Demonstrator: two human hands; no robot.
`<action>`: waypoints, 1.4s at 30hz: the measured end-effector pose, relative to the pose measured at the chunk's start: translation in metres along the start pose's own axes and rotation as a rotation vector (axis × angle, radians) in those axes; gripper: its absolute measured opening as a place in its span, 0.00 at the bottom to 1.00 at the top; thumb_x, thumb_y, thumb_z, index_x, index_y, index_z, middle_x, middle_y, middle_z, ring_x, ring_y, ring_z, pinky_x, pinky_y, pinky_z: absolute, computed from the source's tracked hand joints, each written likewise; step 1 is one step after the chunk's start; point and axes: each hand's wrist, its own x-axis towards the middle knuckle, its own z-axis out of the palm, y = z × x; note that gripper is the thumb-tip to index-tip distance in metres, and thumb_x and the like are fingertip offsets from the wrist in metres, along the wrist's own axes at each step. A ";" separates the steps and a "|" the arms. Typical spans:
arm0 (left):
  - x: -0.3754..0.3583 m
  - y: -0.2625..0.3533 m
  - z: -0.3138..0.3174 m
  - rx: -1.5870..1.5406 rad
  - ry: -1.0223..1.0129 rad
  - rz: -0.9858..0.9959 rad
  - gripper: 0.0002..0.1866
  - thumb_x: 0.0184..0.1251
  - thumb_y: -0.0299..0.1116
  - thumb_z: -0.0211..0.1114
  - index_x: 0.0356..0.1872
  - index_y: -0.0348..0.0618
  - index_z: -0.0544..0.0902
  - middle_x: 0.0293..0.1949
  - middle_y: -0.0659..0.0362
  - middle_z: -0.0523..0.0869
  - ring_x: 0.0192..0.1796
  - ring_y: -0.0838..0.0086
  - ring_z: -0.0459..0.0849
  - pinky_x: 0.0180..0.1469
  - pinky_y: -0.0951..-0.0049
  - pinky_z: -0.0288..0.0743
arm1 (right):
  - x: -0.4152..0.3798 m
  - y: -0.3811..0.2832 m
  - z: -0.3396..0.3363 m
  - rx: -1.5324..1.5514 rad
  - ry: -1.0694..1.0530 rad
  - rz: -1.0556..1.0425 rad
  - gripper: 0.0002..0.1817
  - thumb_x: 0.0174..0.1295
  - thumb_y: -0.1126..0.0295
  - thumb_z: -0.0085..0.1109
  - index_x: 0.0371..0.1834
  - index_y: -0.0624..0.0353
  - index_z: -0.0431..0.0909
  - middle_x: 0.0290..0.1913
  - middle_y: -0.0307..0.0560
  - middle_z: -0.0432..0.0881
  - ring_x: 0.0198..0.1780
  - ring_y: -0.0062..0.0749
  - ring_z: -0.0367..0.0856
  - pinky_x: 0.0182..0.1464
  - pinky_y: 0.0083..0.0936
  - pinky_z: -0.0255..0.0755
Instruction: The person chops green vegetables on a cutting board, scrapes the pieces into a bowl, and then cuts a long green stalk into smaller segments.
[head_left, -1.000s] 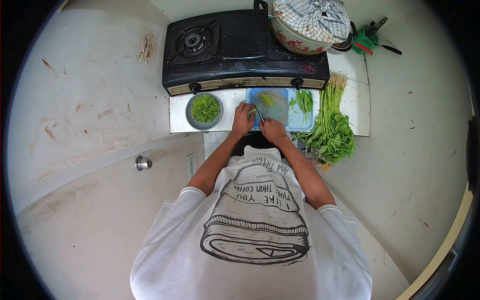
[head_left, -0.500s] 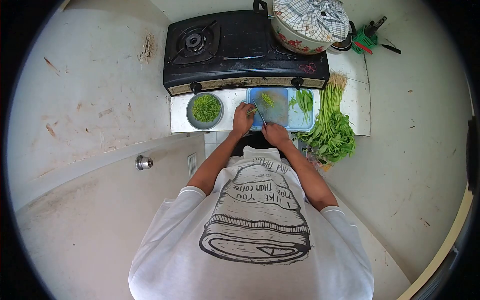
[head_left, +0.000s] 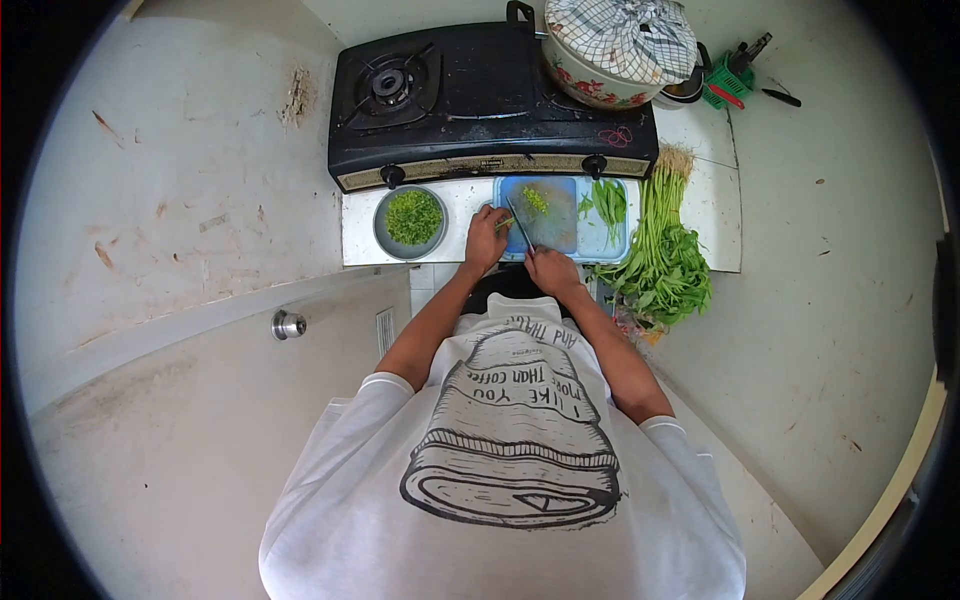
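We see the right hand (head_left: 552,270) closed around a knife (head_left: 521,228), its blade slanting over the blue board (head_left: 560,232), while the left hand (head_left: 486,238) pinches green stems (head_left: 504,223) at the board's left side, likely to steady them beside the edge. Chopped greens (head_left: 535,201) lie just beyond; more fill the gray bowl (head_left: 379,239), apparently placed within easy reach. Farther off, we find a cloth-topped floral pot (head_left: 600,93) on the stove (head_left: 487,85) and a green basket (head_left: 716,91) holding utensils (head_left: 741,62).
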 end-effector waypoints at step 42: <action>0.002 0.005 -0.003 -0.013 0.019 0.005 0.09 0.55 0.19 0.68 0.37 0.41 0.84 0.36 0.53 0.83 0.41 0.54 0.83 0.49 0.57 0.73 | 0.004 0.003 -0.007 -0.033 -0.029 -0.051 0.26 0.77 0.53 0.47 0.39 0.66 0.85 0.35 0.66 0.87 0.39 0.62 0.88 0.48 0.52 0.81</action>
